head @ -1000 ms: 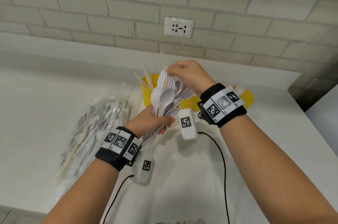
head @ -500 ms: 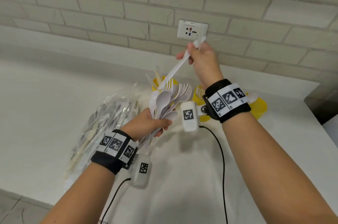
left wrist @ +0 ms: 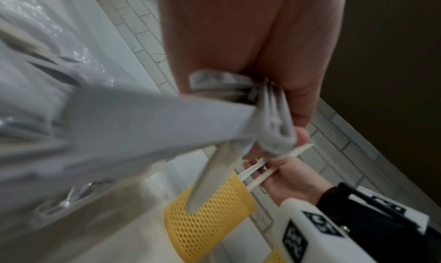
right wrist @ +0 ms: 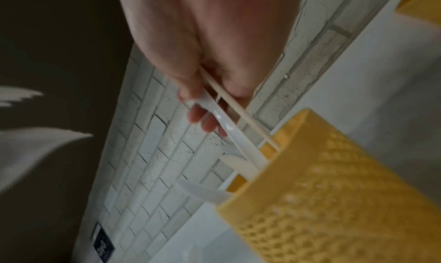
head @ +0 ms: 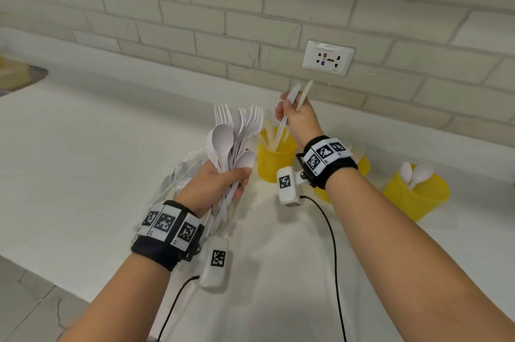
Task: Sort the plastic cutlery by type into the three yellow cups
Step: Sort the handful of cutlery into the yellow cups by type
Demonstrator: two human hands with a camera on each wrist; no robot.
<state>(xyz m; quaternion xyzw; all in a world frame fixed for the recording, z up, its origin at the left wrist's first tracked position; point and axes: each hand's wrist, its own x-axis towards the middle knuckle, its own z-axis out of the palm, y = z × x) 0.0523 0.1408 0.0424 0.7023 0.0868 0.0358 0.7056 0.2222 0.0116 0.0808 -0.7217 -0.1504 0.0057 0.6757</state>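
My left hand [head: 220, 182] grips a bundle of white forks and spoons [head: 237, 135], heads up, above the counter; their handles [left wrist: 143, 127] blur across the left wrist view. My right hand [head: 294, 115] pinches two plastic knives [head: 281, 124], one white and one cream. Their lower ends reach into the left yellow cup [head: 271, 163], which holds other knives. In the right wrist view the fingers [right wrist: 205, 121] hold the knives [right wrist: 229, 123] over that cup [right wrist: 334, 201]. The middle yellow cup [head: 363, 167], with forks, is partly behind my right wrist. The right yellow cup [head: 415, 196] holds spoons.
A clear plastic bag [head: 178, 174] with more cutlery lies on the white counter [head: 97, 146] behind my left hand. A brick wall with a socket [head: 328, 58] runs along the back. The counter's front edge [head: 55, 272] is at lower left.
My right hand drew knives up out of the bundle, then came down to the left cup, where their ends now dip in. The left hand kept holding the bundle.
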